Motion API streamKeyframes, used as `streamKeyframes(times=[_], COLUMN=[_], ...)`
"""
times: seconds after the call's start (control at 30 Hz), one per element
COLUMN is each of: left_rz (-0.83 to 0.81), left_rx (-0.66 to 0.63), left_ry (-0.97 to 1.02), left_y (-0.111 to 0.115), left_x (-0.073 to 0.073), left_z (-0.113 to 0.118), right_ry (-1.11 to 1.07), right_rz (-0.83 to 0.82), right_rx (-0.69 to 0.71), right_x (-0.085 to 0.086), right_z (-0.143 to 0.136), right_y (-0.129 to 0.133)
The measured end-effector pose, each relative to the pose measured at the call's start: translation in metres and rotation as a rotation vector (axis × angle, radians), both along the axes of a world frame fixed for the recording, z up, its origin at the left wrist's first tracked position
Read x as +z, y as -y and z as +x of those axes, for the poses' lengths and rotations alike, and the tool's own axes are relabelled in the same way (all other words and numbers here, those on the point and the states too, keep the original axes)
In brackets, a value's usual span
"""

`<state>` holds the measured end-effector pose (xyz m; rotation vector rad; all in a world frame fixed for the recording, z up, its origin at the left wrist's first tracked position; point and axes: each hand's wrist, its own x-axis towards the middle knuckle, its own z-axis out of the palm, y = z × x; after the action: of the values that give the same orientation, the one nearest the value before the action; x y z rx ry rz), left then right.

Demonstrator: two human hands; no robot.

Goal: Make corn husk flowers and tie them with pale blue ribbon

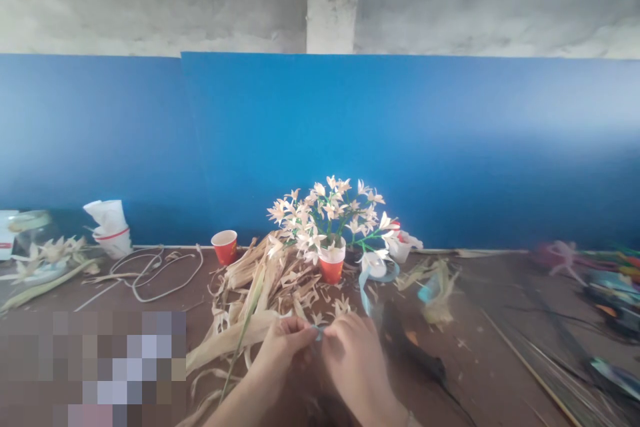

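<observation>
My left hand (285, 348) and my right hand (356, 355) meet low in the middle of the view, both closed in a pinch. Between their fingertips shows a small light-blue strip (319, 331); most of it is hidden by the fingers. Just beyond the hands lie pale flowers that look made of corn husk (343, 307). A red paper cup (332, 271) behind them holds a large bunch of similar flowers (327, 210) on green stems. Light-blue ribbon (365, 292) trails from a roll to its right.
Dried corn husks (265, 280) are heaped left of the cup. Another red paper cup (225, 250) and a white cable (145, 280) lie farther left. A dark tool with a cord, perhaps a glue gun (413, 350), rests right of my hands. A blue partition (300, 133) bounds the back.
</observation>
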<state>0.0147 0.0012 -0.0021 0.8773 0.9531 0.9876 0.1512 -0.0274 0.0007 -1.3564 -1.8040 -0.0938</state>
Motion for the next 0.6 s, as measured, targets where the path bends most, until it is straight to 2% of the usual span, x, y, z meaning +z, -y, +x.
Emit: streamKeyframes(times=[0.13,0.23,0.43,0.6], left_rz=[0.088,0.076,-0.021,-0.018], left_rx=[-0.001,-0.007,-0.056,-0.060], left_ry=[-0.118,-0.127,0.025,0.004], left_y=[-0.0021,-0.0026,0.0012,0.0023], left_x=[0.0022,0.0034,0.0080,0.0101], left_z=[-0.0016,-0.0021,-0.0028,-0.0032], right_ry=[-0.100,-0.184,-0.085,-0.023], right_rz=[-0.156,-0.259,-0.121,-0.030], right_rx=[0.006,0.019,-0.010,-0.010], right_x=[0.0003,-0.0002,0.0008,0.0032], right_z=[0.0011,0.0014,0.0014,0.0010], right_y=[0.0006,-0.0006,0.0007,0.0026])
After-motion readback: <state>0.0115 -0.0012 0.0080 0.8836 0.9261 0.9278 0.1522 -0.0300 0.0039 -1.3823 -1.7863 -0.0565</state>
